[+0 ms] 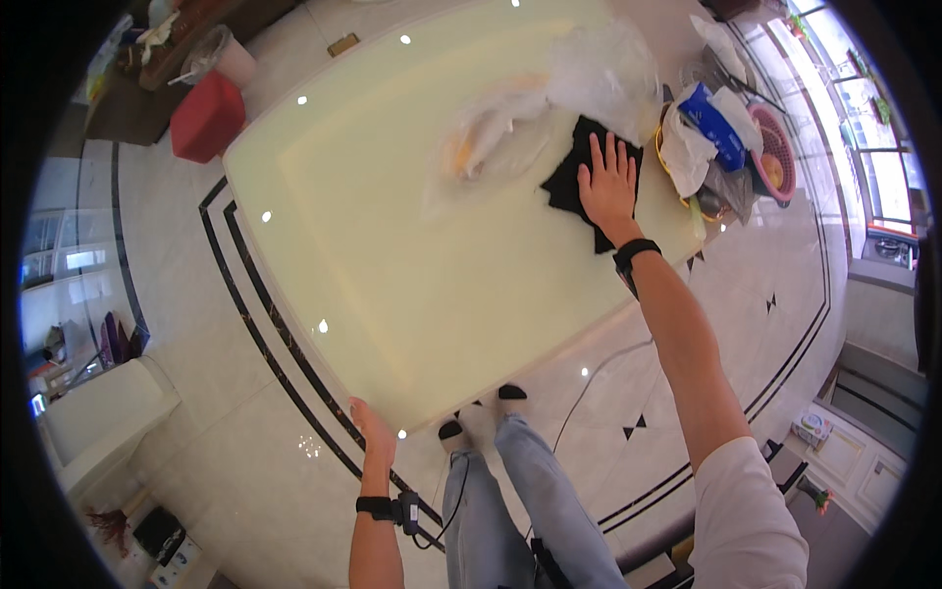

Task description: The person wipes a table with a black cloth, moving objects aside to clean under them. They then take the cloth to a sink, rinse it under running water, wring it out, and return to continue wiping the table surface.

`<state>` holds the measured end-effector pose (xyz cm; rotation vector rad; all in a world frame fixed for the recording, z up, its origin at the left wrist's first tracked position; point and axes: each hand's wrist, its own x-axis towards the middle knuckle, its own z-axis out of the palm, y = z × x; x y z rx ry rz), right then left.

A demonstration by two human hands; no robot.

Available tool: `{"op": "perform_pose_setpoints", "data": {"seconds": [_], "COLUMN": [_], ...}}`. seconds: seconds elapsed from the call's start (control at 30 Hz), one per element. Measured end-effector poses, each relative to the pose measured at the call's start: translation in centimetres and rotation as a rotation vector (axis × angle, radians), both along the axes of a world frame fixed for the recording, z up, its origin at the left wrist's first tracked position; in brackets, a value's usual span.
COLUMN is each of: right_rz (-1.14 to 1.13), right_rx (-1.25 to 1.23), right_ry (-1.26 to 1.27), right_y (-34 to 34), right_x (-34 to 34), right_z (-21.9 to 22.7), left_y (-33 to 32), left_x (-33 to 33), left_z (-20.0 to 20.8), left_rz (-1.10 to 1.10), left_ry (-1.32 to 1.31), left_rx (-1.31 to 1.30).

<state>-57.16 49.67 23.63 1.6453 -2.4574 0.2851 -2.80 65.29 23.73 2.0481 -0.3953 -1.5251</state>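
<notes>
My right hand (pixel 610 191) lies flat with fingers spread on a crumpled black cloth (pixel 567 185), pressing it against the pale yellow-green tabletop (pixel 392 196). A black band is around that wrist. At the table's near left corner is my left hand (pixel 375 432), close beside the edge and holding nothing that I can see. Its visible finger is stretched out; the other fingers are mostly hidden. Left of the cloth, thin clear plastic (pixel 505 133) lies loosely on the table, with something orange-yellow under or in it.
At the table's right end stand a pink basket (pixel 773 147) and a pile of bags with a blue packet (pixel 714 126). A red bin (pixel 208 118) stands on the floor by the far left corner. A thin cable (pixel 589 385) runs across the floor near my feet.
</notes>
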Motion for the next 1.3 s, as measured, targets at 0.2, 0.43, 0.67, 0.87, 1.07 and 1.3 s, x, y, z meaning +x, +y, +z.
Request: {"op": "perform_pose_setpoints", "data": {"seconds": [0.2,0.43,0.67,0.87,1.07,1.3], "right_rz": [0.263,0.792,0.887,0.318,-0.140,-0.020], "right_rx": [0.051,0.133,0.175,0.151,0.025,-0.061], "right_ry": [-0.106,-0.590,-0.518,-0.317,-0.098,-0.133], "right_y": [2.5,15.0,16.4,15.3,17.3,18.3], "right_x": [14.8,39.8,38.0,19.4,-0.4,-12.4], "right_z": [0.6,2.1,3.2,2.8,1.2,0.8], "left_y": [0.8,1.0,3.2,3.9,6.3,12.8], "left_x": [0.1,0.9,6.0,3.0,-0.5,-11.8], "left_z": [-0.1,1.9,2.2,-0.2,-2.7,-4.9], "left_rz": [-0.030,0.084,0.257,0.251,0.377,0.412], "left_ry": [0.048,0.530,0.810,0.494,0.034,-0.082], "left_rx": [0.016,0.066,-0.042,-0.040,-0.035,0.136]}}
